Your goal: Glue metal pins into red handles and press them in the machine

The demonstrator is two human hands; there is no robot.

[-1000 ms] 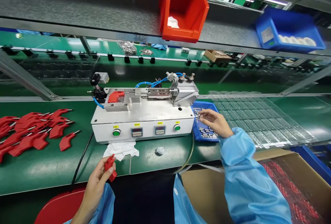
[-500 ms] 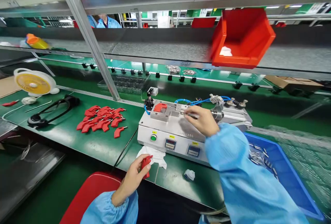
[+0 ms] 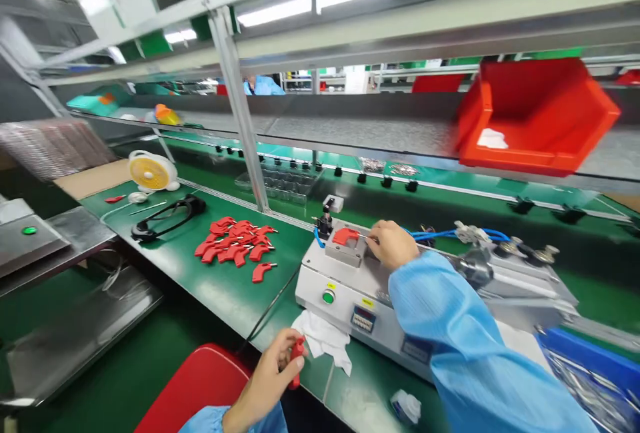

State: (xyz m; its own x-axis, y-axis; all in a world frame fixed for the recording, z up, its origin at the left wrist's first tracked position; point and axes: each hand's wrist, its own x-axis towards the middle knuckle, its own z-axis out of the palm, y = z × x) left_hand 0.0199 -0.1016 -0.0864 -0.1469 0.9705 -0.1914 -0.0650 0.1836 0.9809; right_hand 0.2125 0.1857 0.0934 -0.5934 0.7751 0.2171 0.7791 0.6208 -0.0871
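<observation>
At bottom centre, the left hand pinches a red part. Right of centre, the right hand curls over the machine, its grip unclear.

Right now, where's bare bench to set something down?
Bare: green bench between red pile and its front edge; smaller patch between white cloth and small whitish item. Crowded: machine fixture, with red piece and right hand.
</observation>
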